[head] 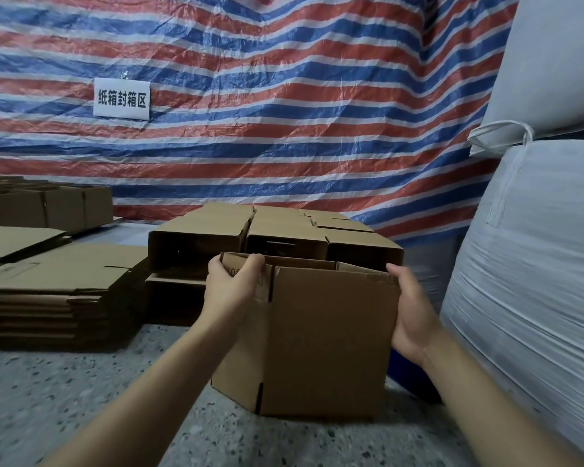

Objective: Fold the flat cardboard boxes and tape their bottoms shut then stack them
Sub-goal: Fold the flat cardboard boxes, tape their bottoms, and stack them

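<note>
A red, white and blue striped tarpaulin (284, 96) hangs across the far side, with a white sign (121, 99) printed in black characters fixed to it at left. Big white woven sacks (526, 247) are piled at right. The speckled grey floor (48, 399) lies near.

- Opened brown cardboard box (324, 335) stands upright, corner toward the camera, top flaps raised.
- Folded boxes (273, 230) clustered just behind it.
- Flat cardboard stack (58, 281) lies left.
</note>
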A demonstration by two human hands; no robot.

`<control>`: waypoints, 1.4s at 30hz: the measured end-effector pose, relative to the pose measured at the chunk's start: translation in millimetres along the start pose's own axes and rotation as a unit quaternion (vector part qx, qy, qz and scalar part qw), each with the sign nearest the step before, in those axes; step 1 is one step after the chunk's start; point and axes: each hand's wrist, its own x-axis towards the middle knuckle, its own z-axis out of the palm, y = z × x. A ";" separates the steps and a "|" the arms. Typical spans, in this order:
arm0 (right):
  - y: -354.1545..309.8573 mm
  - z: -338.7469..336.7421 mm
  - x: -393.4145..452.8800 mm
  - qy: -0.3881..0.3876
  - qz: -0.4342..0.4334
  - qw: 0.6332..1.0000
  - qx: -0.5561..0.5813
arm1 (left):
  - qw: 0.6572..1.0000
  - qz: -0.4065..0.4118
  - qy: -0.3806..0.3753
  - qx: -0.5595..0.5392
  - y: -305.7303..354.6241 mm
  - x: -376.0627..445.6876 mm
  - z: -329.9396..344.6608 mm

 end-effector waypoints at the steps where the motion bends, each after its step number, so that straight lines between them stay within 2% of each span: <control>1: 0.1 4.8 -1.2 0.006 -0.005 1.000 -0.003 | 1.000 0.007 -0.019 -0.004 2.3 1.3 -1.4; 5: 0.5 28.1 -10.0 0.048 -0.044 0.998 0.000 | 0.990 0.038 -0.129 -0.040 13.2 3.4 -7.3; 8: 12.3 38.9 -15.2 0.065 -0.056 0.996 -0.006 | 0.974 -0.008 -0.208 -0.089 10.4 0.7 -15.5; 10: 20.5 39.6 -17.6 0.081 -0.025 0.996 -0.006 | 0.967 -0.041 -0.227 -0.105 2.7 0.7 -18.1; 16: 16.7 21.1 -12.4 0.073 0.037 0.994 0.079 | 0.964 -0.042 -0.235 -0.112 -3.4 3.2 -13.6; 21: 32.2 16.5 -10.6 0.037 0.041 0.998 -0.001 | 0.972 -0.026 -0.200 -0.123 -17.8 -1.6 -12.1; 25: 38.5 18.5 -9.8 0.015 0.026 0.998 0.058 | 0.969 -0.052 -0.200 -0.131 -15.8 -4.1 -11.9; 29: 39.5 19.3 -6.3 0.024 0.035 0.993 0.106 | 0.975 -0.007 -0.188 -0.120 -13.1 -2.2 -12.2; 36: 49.1 19.1 -4.8 0.038 0.037 0.992 0.113 | 0.972 -0.078 -0.143 -0.169 -21.1 -5.6 -7.5; 42: 49.3 21.8 -4.4 0.039 0.049 0.988 0.144 | 0.971 -0.111 -0.154 -0.146 -20.0 -2.8 -9.8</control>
